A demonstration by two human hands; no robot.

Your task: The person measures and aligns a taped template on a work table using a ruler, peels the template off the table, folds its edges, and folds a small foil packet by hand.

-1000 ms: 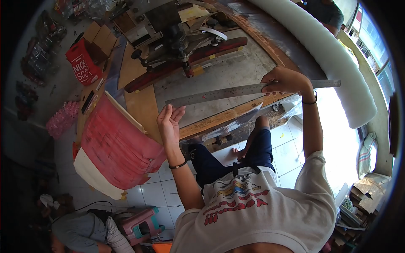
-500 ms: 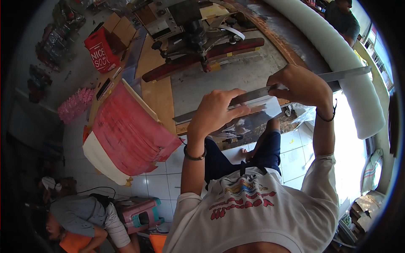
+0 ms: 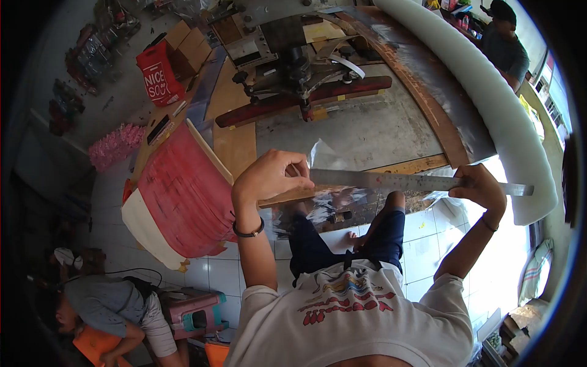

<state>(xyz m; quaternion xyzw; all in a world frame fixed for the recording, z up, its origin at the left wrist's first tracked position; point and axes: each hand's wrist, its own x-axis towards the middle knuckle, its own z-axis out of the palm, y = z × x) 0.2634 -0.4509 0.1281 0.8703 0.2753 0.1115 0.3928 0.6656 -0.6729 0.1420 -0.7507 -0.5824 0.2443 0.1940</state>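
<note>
A long metal ruler (image 3: 391, 181) spans the space between my hands, above the front edge of the work table (image 3: 422, 164). My right hand (image 3: 480, 185) grips it toward its right end, with the tip sticking out past the fingers. At the ruler's left end is my left hand (image 3: 272, 176), its thumb and fingers pinched together on the end. A piece of clear plastic film (image 3: 324, 156) stands up just beside my left fingers. Below the ruler, a shiny transparent sheet hangs over the table's front edge.
A red screen frame (image 3: 183, 189) leans at the left. Behind the ruler stands a press with a long red bar (image 3: 263, 110). A white foam roll (image 3: 489, 98) curves along the right. One person (image 3: 110, 306) bends low at the left; another (image 3: 504, 46) is at the upper right.
The ruler has come down from the table surface toward its front edge and lies more level. My left hand has shifted left to its end. Clear film now shows beside that hand.
</note>
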